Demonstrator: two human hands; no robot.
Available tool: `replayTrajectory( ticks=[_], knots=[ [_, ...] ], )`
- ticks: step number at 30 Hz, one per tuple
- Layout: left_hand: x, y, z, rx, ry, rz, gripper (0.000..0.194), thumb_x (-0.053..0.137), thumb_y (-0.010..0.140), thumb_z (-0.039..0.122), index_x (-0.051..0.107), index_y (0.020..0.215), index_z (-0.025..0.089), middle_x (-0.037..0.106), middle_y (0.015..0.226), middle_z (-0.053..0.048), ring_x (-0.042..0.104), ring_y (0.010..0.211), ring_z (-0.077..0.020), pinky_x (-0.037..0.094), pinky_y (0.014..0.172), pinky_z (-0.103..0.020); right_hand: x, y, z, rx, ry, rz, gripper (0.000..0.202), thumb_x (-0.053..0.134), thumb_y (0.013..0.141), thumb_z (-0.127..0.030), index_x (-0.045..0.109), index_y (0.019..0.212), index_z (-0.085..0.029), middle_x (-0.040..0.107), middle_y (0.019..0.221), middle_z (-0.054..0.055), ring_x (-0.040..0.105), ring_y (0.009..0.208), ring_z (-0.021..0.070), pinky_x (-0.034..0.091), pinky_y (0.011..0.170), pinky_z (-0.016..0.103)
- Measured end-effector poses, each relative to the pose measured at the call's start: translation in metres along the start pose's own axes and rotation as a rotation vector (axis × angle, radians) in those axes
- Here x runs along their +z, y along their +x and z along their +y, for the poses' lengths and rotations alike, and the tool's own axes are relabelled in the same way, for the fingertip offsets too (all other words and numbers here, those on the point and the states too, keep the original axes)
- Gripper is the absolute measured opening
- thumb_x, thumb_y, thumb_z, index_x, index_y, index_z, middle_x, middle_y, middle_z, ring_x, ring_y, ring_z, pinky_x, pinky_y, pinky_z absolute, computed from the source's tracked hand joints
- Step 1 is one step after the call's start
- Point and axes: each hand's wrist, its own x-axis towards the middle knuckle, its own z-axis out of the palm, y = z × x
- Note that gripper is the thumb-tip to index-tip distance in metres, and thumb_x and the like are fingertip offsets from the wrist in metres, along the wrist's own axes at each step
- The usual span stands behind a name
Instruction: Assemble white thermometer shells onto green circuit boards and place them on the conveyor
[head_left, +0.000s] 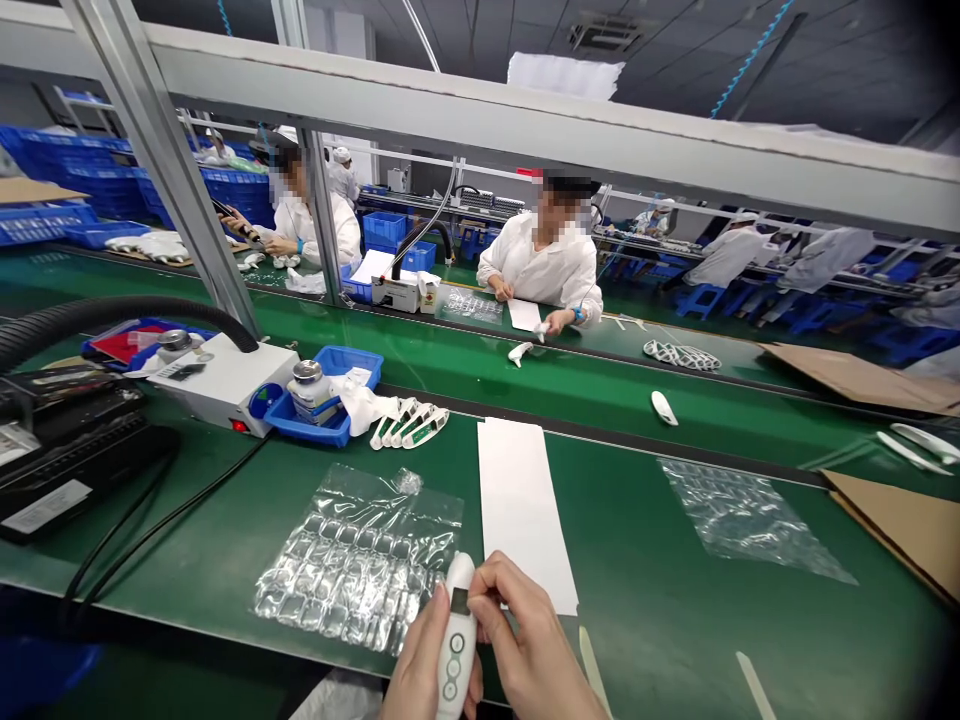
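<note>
My left hand (pixel 418 660) is wrapped round a white handheld device (pixel 456 650), thermometer-like, with a small dark screen and round grey-ringed buttons facing up. At the upper right edge of that screen, thumb and forefinger of my right hand (pixel 525 635) are pinched together; whatever they hold is too small to make out. Just left of the device lies a clear plastic sheet (pixel 345 560) with rows of clear pieces. Beyond my hands is a white paper sheet (pixel 521 500). Several open white shells with green boards (pixel 411 425) lie side by side further back.
A blue tray (pixel 322 430) with a metal-topped bottle stands beside a white box machine (pixel 225 385). Clear film (pixel 750 515) and cardboard (pixel 900 530) lie right. A green conveyor belt (pixel 585 385) carries white shells. Across it, a person in white (pixel 544 265) works.
</note>
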Motion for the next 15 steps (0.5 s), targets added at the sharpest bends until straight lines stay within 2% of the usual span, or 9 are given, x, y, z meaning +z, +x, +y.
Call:
replayTrajectory(
  ticks=[3, 10, 15],
  knots=[
    [0.002, -0.0006, 0.0017, -0.04, -0.028, 0.039, 0.065, 0.049, 0.069, 0.082, 0.059, 0.062, 0.018, 0.056, 0.046, 0.0, 0.052, 0.045, -0.0159, 0.044, 0.051, -0.027, 0.003, 0.0017, 0.0008, -0.013, -0.051, 0.0, 0.021, 0.037, 0.098, -0.024, 0.046, 0.08, -0.022, 0.049, 0.083, 0.001, 0.051, 0.072, 0.015, 0.04, 0.067, 0.026],
    [0.0012, 0.0027, 0.0003, -0.04, -0.046, -0.014, 0.067, 0.045, 0.07, 0.083, 0.054, 0.053, 0.019, 0.053, 0.043, -0.001, 0.05, 0.043, -0.0143, 0.041, 0.049, -0.026, 0.0073, 0.0041, 0.0016, 0.049, -0.039, 0.022, 0.021, 0.037, 0.099, -0.027, 0.045, 0.08, -0.022, 0.049, 0.081, 0.001, 0.05, 0.073, 0.0153, 0.04, 0.065, 0.025],
    [0.0008, 0.0028, 0.0002, -0.042, -0.048, -0.009, 0.068, 0.045, 0.068, 0.084, 0.055, 0.053, 0.019, 0.053, 0.043, -0.001, 0.05, 0.043, -0.0147, 0.043, 0.05, -0.027, 0.0102, 0.0043, 0.0043, 0.065, 0.001, 0.038, 0.021, 0.038, 0.098, -0.029, 0.045, 0.079, -0.021, 0.048, 0.08, 0.0, 0.05, 0.072, 0.0146, 0.04, 0.06, 0.024]
  ],
)
